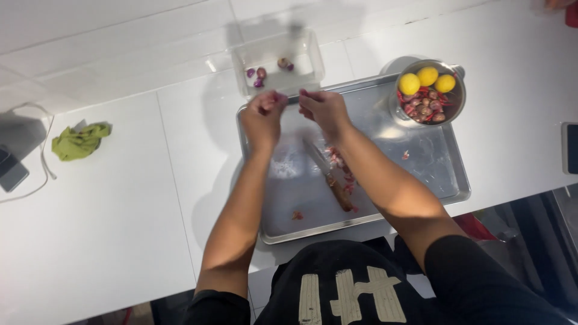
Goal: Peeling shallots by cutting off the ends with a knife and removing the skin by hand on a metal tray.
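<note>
Near edge: tray [421, 180] on the white counter [108, 210]. A knife [330, 176] lies on the tray among red peelings [337, 159]. Above the tray's far rim, left hand [263, 114] and right hand [324, 109] have fingertips pinched on small reddish pieces, too small to identify. Beyond: clear tub [313, 57] with shallots [257, 76]; right, bowl [459, 99] holding three lemons [427, 76].

A white counter [108, 210] fills the view, glossy under bright overhead light, with thin seams running across it. A green cloth [78, 142] lies toward its left edge, beside a white cable [43, 157]. Dark floor shows past the near right corner.
</note>
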